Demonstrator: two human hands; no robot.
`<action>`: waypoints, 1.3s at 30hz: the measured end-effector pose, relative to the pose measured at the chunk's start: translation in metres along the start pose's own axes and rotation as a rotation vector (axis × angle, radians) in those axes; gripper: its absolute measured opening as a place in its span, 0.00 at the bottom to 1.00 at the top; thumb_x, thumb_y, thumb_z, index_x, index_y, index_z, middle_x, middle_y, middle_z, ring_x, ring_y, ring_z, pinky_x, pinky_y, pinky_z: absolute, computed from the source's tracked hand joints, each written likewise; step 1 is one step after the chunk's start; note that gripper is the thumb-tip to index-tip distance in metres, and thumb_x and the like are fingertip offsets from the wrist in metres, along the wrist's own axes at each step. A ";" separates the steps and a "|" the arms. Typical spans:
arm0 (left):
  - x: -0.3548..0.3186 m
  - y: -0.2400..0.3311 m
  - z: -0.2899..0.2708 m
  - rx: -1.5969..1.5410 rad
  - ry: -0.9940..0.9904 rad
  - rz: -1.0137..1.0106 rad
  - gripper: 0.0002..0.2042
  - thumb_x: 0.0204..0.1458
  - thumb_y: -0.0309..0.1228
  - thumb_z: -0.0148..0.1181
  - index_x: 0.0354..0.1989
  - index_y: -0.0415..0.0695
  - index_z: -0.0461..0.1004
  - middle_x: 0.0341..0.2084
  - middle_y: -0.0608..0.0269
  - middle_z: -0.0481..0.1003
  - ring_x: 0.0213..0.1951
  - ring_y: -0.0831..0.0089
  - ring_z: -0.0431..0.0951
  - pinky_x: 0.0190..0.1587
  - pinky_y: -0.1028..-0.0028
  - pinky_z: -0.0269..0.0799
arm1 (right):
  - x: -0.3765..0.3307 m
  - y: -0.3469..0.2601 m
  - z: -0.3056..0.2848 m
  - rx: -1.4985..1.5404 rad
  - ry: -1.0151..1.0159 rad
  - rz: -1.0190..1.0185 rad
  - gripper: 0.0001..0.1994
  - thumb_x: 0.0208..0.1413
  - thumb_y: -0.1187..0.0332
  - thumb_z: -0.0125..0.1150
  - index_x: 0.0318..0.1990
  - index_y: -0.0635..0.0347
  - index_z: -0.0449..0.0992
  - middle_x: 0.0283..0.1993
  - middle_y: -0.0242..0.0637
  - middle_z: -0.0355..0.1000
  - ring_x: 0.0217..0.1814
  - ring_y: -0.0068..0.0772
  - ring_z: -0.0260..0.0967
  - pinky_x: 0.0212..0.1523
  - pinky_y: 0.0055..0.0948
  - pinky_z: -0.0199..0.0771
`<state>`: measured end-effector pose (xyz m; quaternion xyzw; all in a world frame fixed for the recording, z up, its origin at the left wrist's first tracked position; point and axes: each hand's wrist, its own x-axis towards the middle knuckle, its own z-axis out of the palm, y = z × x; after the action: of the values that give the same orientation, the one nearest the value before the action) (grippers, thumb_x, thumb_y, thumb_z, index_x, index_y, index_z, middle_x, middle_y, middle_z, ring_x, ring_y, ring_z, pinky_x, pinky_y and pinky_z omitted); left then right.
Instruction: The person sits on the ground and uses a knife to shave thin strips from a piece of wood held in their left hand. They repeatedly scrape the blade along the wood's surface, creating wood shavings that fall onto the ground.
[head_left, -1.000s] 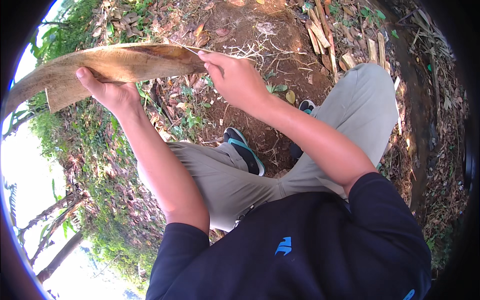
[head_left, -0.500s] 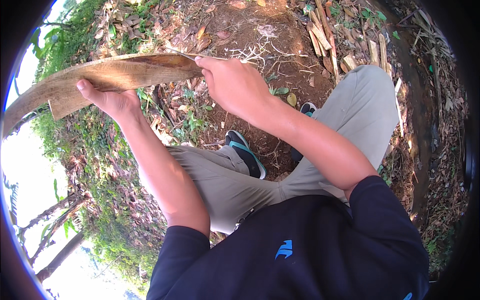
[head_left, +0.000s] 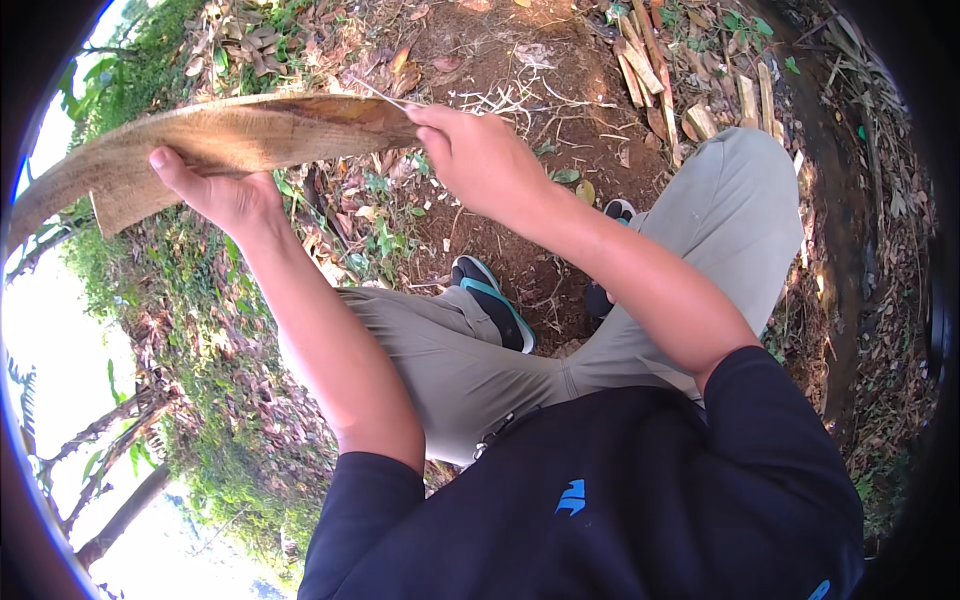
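Note:
A long, curved, dry brown palm sheath stretches from the upper middle out to the left edge. My left hand grips it from underneath near its middle, thumb over the front face. My right hand is closed on the sheath's right end, pinching a thin pale fibre strand that sticks up from its top edge. Both arms reach up from a dark blue shirt. My legs in grey trousers are bent below.
Bare reddish soil with dry leaves and small green weeds lies beneath the sheath. Split pieces of wood are scattered at the upper right. Dark shoes with teal trim rest on the ground. Grass and tree trunks fill the lower left.
Both hands and the sheath have stayed almost in place; my right hand shifted slightly along the sheath's right end, still pinching at the top edge.

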<state>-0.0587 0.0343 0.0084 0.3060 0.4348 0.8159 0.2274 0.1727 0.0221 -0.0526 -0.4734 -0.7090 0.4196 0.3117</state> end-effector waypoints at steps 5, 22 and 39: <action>-0.001 0.000 0.002 -0.021 -0.034 0.027 0.34 0.48 0.57 0.63 0.58 0.48 0.63 0.51 0.61 0.68 0.55 0.64 0.70 0.61 0.56 0.68 | -0.002 -0.010 -0.002 -0.102 0.059 -0.104 0.14 0.60 0.68 0.52 0.51 0.56 0.77 0.30 0.51 0.77 0.30 0.51 0.77 0.35 0.43 0.77; 0.000 0.002 0.005 0.002 -0.013 0.035 0.36 0.47 0.58 0.63 0.57 0.45 0.64 0.48 0.59 0.69 0.52 0.63 0.72 0.59 0.60 0.71 | 0.001 -0.008 -0.003 -0.192 0.053 -0.137 0.14 0.59 0.68 0.52 0.49 0.56 0.78 0.31 0.50 0.77 0.29 0.52 0.76 0.31 0.46 0.77; -0.009 0.006 0.008 0.040 0.017 0.015 0.36 0.48 0.59 0.60 0.59 0.48 0.62 0.51 0.59 0.68 0.55 0.62 0.70 0.60 0.58 0.69 | 0.003 -0.013 -0.003 -0.337 -0.007 -0.110 0.14 0.59 0.70 0.50 0.51 0.55 0.76 0.28 0.51 0.77 0.31 0.51 0.78 0.32 0.46 0.80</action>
<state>-0.0477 0.0301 0.0141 0.3069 0.4507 0.8112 0.2113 0.1684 0.0226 -0.0395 -0.4781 -0.7952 0.2788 0.2477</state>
